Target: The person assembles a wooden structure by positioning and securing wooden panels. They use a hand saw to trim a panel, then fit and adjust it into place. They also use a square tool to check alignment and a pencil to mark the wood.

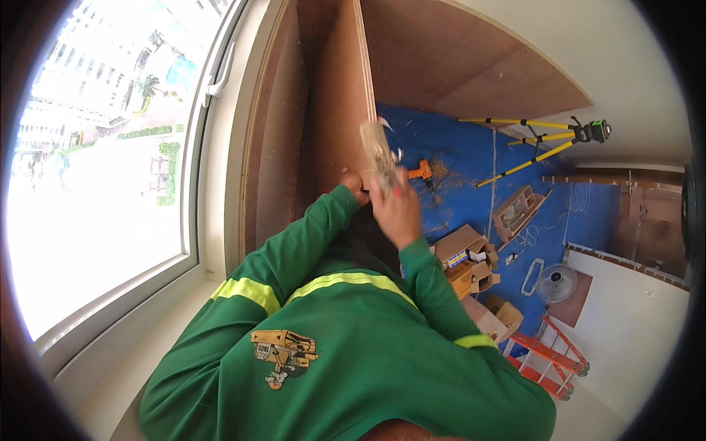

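Observation:
My right hand (397, 212) is closed round a wooden hand plane (376, 147), partly blurred. The plane sits along the narrow edge of an upright plywood panel (340, 95), and pale curled shavings show at its side. Just left of it, my left hand (355, 185) is closed on the plywood panel near the same edge; some of its fingers are hidden. Both forearms wear green sleeves with yellow bands.
A window (110, 162) runs along the left. On the blue floor covering (412, 128) lie an orange power drill (420, 170) and scattered shavings. Rightward are a yellow tripod (540, 137), cardboard boxes (460, 242), a wooden toolbox (517, 212), a fan (557, 283) and a red ladder (548, 360).

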Demonstrator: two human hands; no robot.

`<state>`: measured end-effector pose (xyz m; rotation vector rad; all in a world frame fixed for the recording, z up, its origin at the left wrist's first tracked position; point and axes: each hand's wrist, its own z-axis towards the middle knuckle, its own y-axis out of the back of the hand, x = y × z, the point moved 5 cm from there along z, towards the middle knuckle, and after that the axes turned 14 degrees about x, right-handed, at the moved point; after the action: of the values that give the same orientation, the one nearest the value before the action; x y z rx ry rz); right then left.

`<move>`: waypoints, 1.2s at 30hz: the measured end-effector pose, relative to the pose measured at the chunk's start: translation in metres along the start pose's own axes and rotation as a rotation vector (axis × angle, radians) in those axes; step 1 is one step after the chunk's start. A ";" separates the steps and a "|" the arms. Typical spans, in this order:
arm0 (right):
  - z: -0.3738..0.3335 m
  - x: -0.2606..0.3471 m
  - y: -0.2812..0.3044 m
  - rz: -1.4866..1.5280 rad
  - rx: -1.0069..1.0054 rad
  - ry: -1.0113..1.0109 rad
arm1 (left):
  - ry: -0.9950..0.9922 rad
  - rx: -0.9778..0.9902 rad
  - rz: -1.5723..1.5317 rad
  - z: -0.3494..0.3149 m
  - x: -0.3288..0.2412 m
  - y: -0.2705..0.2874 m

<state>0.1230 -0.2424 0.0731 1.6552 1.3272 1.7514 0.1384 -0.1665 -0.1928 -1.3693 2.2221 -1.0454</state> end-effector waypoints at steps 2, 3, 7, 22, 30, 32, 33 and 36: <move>0.092 -0.010 0.020 0.132 -0.137 -0.095 | -0.019 -0.182 -0.059 -0.007 0.002 -0.002; 0.132 -0.011 0.028 0.100 -0.189 -0.136 | -0.089 -0.220 -0.037 -0.012 -0.001 -0.002; 0.166 -0.026 0.019 0.057 -0.136 -0.144 | -0.127 -0.177 -0.023 -0.022 -0.007 -0.009; 0.144 -0.018 0.006 0.135 -0.145 -0.105 | -0.121 -0.045 0.018 -0.017 -0.010 -0.007; 0.004 -0.004 0.009 0.088 0.009 -0.116 | 0.006 0.047 0.123 -0.018 -0.006 -0.021; -0.051 -0.002 0.004 0.155 0.028 -0.160 | 0.011 0.055 0.113 -0.011 -0.004 -0.015; -0.051 0.000 0.006 0.156 -0.053 -0.063 | 0.002 0.046 0.110 -0.009 -0.004 -0.010; 0.016 -0.010 0.002 0.142 -0.055 -0.148 | -0.007 -0.029 0.112 -0.006 -0.005 0.001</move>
<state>0.1406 -0.2460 0.0667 1.8483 1.1108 1.6885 0.1365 -0.1589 -0.1898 -1.2421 2.2885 -0.9710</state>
